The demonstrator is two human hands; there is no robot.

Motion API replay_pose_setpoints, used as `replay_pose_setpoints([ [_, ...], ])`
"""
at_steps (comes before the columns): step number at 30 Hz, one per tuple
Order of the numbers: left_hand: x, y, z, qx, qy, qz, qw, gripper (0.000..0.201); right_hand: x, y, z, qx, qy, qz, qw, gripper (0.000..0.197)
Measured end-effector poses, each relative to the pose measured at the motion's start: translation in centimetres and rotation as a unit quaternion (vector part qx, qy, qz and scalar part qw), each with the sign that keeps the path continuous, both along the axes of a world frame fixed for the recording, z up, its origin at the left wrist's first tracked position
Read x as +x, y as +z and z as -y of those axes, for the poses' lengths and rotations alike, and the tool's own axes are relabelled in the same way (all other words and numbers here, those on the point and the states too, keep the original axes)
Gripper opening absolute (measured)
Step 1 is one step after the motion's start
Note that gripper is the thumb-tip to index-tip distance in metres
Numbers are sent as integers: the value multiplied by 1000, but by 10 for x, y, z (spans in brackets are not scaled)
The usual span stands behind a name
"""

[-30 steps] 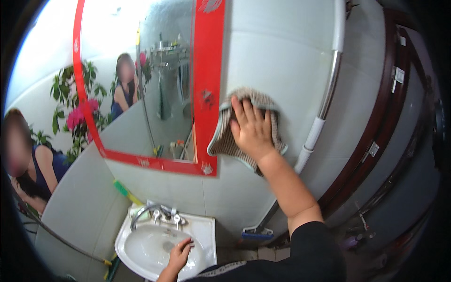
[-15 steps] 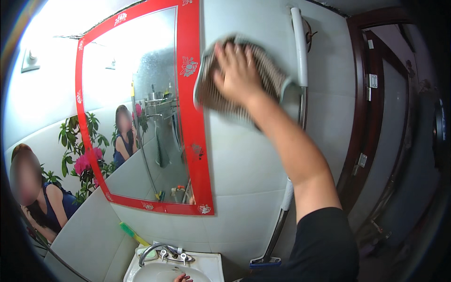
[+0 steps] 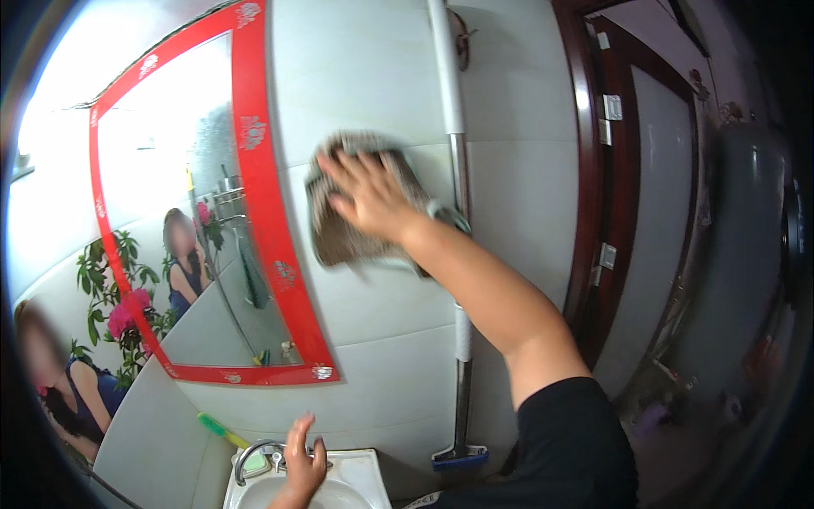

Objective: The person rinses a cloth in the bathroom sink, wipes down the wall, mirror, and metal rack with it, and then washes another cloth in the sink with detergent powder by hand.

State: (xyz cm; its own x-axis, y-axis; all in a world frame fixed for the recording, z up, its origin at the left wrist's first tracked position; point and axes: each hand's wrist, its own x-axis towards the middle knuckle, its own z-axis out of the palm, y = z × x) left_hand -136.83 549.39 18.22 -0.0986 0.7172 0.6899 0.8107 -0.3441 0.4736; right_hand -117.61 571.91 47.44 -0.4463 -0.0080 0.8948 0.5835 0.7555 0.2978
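Observation:
On the tiled wall right of the red-framed mirror (image 3: 290,276), my right hand (image 3: 373,199) lies flat with its fingers spread over a brown-grey striped cloth (image 3: 339,242). The palm presses the cloth to the tiles, and the cloth's pale green edge curls out by my wrist. My left hand (image 3: 303,462) is raised over the white washbasin (image 3: 360,475), fingers up and apart, with nothing seen in it. Behind that hand, the curved metal tap (image 3: 248,458) is partly hidden.
A squeegee with a long pole (image 3: 460,407) leans upright against the wall, passing behind my right forearm. A green-and-yellow brush (image 3: 222,430) and a soap dish (image 3: 254,463) are beside the tap. At right stands a brown-framed door (image 3: 585,212). A flower-and-person picture covers the left wall.
My view has turned right, so the mirror sits further left. My right hand and the cloth have come lower on the wall. My left hand has risen into view over the basin.

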Motion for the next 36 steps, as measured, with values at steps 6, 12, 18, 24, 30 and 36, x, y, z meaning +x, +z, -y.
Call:
replay_pose_setpoints([
  [6,63,142,-94,231,-61,-161,958,60,25,44,-14,112,36,-22,993,57],
  [12,71,200,-143,166,117,-317,926,66,138,53,38,133,-199,-206,949,65],
  [18,80,201,-177,222,154,-332,904,76,209,66,-56,15,-314,-304,899,67],
  [24,79,198,-181,222,166,-325,904,75,201,180,-56,104,-292,-241,920,90],
  [30,79,196,-175,228,182,-343,893,73,200,243,-52,121,-327,-201,915,67],
  [36,78,196,-178,246,198,-348,883,72,282,216,-86,167,-266,-264,912,61],
])
